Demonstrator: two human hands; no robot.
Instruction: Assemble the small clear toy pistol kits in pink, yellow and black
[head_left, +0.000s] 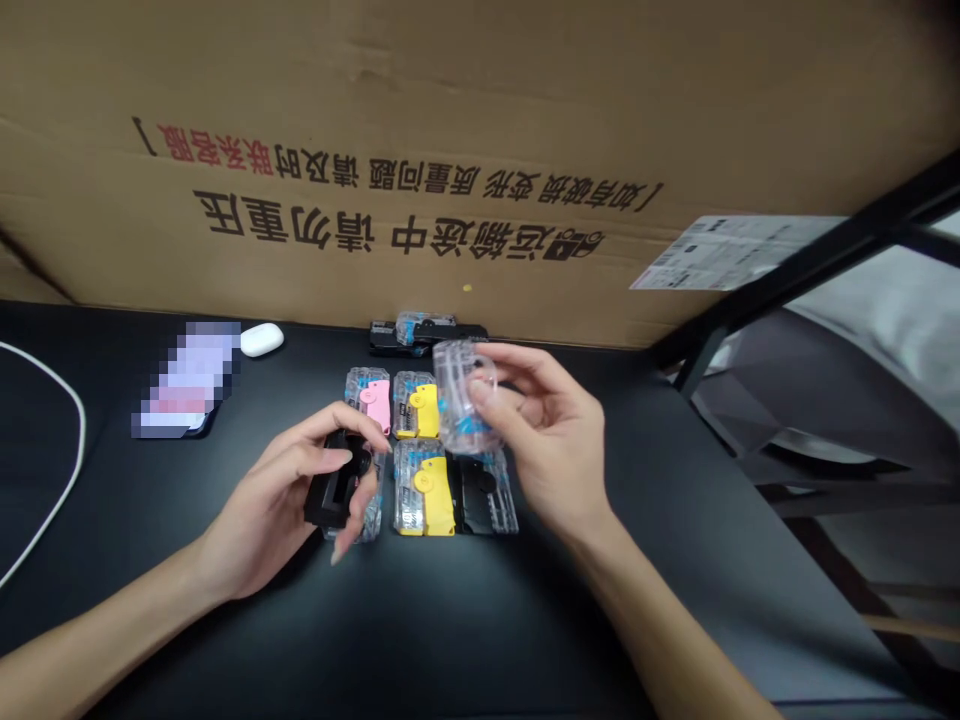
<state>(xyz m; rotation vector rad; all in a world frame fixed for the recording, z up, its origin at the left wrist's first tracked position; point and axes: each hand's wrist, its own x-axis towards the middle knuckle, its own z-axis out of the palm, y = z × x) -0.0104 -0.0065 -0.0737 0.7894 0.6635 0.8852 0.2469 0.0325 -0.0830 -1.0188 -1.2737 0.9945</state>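
Observation:
My left hand [281,510] grips a black plastic piece [330,490], probably a cartridge part, above the table. My right hand [544,430] holds a transparent plastic shell [465,395] up between its fingers and thumb. Below the hands lie several ink-cartridge-like units in clear casings, with a pink one [373,405], a yellow one [424,410], a larger yellow one [429,495] and a black one [480,490]. My left hand partly hides a further clear casing [371,510]. Behind them sits a small pile of black and clear parts [426,335].
The black tabletop [525,620] ends at a cardboard box [375,230] with printed Chinese text. On the left are a pixelated phone [184,380], a white earbud case [262,340] and a white cable [71,450]. A black metal frame [810,260] crosses the right side.

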